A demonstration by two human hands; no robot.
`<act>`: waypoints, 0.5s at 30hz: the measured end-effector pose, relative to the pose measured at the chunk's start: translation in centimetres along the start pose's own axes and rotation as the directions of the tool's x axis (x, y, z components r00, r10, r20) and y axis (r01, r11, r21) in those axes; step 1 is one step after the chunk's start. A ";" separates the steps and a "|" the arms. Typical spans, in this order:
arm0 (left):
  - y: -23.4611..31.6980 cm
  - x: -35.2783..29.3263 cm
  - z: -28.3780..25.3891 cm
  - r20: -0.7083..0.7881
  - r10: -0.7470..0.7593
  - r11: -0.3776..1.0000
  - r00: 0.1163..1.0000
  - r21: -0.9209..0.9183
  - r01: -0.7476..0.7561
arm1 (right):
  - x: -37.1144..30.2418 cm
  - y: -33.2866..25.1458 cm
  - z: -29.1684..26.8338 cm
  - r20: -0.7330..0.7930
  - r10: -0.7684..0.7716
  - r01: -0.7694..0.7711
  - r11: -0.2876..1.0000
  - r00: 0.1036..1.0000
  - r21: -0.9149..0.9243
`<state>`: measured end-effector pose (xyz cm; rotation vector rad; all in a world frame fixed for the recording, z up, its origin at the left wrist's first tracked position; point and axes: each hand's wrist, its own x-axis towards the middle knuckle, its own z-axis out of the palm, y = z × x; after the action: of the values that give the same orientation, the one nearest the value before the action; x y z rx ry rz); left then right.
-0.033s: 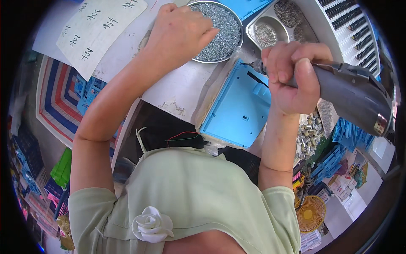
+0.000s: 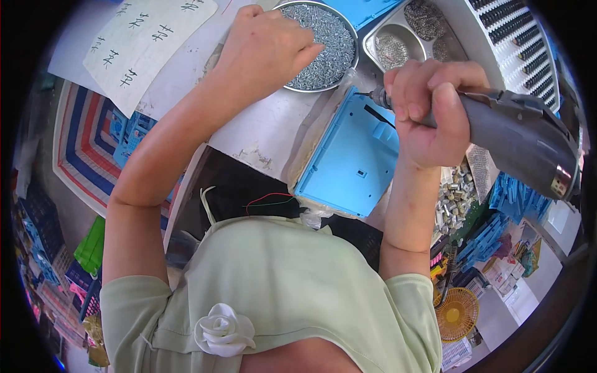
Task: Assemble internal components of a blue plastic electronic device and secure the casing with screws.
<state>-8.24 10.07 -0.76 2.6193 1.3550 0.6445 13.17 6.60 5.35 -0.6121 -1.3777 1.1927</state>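
A grey electric screwdriver (image 2: 513, 133) lies in my right hand (image 2: 435, 112), whose fingers wrap round its front end. Its bit points left, over the upper edge of a light blue plastic panel (image 2: 339, 165) with a black strip and small openings. At the left rim of a round metal bowl of small silver screws (image 2: 323, 53) is my left hand (image 2: 267, 53). Its fingers curl down and their tips are hidden; the thumb reaches over the screws. What those fingers hold, if anything, I cannot make out.
A metal tray (image 2: 393, 48) with compartments of small metal parts sits beyond my right hand, near a white rack of black pieces (image 2: 519, 46). Metal pieces (image 2: 455, 202) and blue plastic parts (image 2: 482, 239) lie right. A marked paper sheet (image 2: 146, 46) covers the table's far left.
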 end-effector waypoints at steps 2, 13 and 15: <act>-0.2 -0.1 0.1 0.021 -0.021 1.000 1.000 0.023 0.020 | -0.2 0.2 0.1 -0.009 0.027 -0.028 0.997 1.000 -0.077; -0.3 -0.3 0.2 -0.095 -0.049 0.998 0.994 -0.037 0.045 | -1.3 -0.8 0.2 0.044 -0.045 0.036 0.984 0.998 0.175; -0.2 -0.3 0.2 -0.087 -0.057 0.995 0.995 -0.088 0.049 | -1.7 -1.2 1.2 0.037 0.053 -0.054 0.998 0.998 0.012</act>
<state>-8.49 9.93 -1.09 2.5067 1.3836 0.8020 12.75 4.29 5.96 -0.6241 -1.3913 1.2601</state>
